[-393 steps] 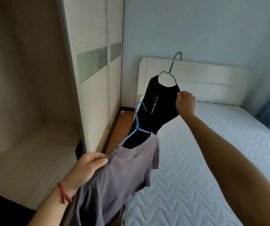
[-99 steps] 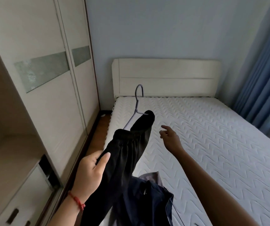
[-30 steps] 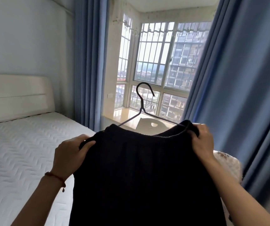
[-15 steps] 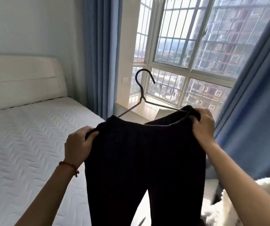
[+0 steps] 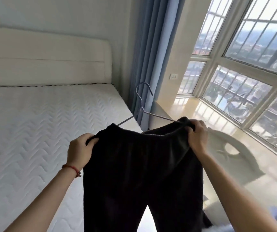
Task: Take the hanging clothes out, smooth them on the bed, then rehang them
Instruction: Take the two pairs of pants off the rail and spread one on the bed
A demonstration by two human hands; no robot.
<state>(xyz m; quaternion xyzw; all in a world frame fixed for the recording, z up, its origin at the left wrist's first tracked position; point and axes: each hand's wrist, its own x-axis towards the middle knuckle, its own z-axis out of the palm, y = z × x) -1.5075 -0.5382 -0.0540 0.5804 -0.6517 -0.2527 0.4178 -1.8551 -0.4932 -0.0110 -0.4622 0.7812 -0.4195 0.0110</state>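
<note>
At centre frame, black trousers point(image 5: 139, 173) are clamped at the waistband by the left hand point(image 5: 80, 150) and right hand point(image 5: 197, 136), 2 grips, hanger point(image 5: 142, 106) attached. They have been lowered since a moment ago toward the bed point(image 5: 34, 131), left; laying out seems next.

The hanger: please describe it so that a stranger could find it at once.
Start at the blue curtain beside the bed. In front of its lower part, a thin wire hanger rises from the waistband of the black trousers held by both hands. It is the only slender hooked thing there.
</note>
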